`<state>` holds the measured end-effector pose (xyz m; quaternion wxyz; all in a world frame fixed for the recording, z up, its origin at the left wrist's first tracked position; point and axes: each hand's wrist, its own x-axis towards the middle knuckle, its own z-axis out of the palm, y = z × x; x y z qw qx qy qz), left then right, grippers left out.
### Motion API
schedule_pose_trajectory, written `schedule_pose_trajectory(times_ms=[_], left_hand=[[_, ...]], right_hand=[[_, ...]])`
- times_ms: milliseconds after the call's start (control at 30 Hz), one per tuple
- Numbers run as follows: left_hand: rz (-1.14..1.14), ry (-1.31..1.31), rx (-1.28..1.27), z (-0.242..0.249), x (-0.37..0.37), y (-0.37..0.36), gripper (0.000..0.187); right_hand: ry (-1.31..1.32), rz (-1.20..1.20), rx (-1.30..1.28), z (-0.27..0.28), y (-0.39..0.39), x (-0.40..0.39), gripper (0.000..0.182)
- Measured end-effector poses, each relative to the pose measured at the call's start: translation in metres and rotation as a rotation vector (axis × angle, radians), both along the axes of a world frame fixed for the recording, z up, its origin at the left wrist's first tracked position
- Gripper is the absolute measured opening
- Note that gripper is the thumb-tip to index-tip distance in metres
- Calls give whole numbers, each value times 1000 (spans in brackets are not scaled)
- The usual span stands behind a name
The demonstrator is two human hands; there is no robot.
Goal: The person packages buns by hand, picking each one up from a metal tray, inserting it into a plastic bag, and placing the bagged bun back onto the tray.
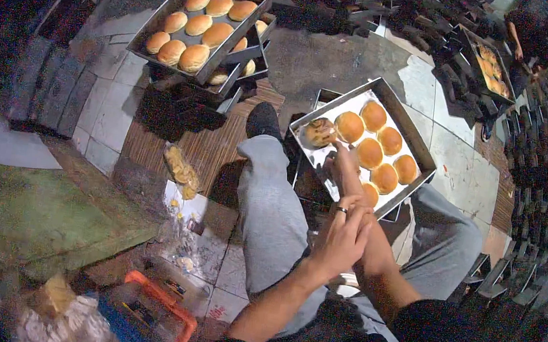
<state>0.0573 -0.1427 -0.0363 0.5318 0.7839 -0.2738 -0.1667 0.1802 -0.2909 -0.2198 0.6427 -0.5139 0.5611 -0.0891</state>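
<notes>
In the head view, my right hand [344, 164] reaches over a metal tray [415, 180] between my knees. Its fingertips are closed at the edge of a bun in a clear, dark-printed wrapper [319, 133], in the tray's left corner; the wrapper is slightly blurred. Several unwrapped golden buns [370, 153] sit in rows on the tray's white lining, beside my right hand. My left hand [345, 236], with a dark ring on one finger, is wrapped round my right forearm [373, 246]. My forearm covers part of the tray's near side.
Stacked trays of buns [197, 71] stand at the upper left. A clear bag of yellowish pieces [181, 172] lies on the floor by my left leg. An orange-rimmed crate [185, 326] is lower left. Another tray of buns [491, 71] is upper right, near another person's arm [515, 42].
</notes>
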Motion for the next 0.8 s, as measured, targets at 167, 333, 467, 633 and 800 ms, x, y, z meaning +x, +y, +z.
schedule_pose_trajectory(times_ms=[167,333,467,633,800], left_hand=[[-57,14,-22,-2,4,7,37],[-121,51,-12,-18,-9,0,35],[-169,-32,70,-24,-12,-1,31],[-111,-57,166,-34,-12,5,28],[-104,-138,343,-49,-17,22,30]], right_hand=[[-213,230,-546,-9,5,-120,39],[116,640,-1077,15,-14,-130,69],[238,830,-1027,-20,-23,-112,82],[134,907,-1076,-21,-8,-114,78],[165,1191,-1232,-17,-11,-119,78]])
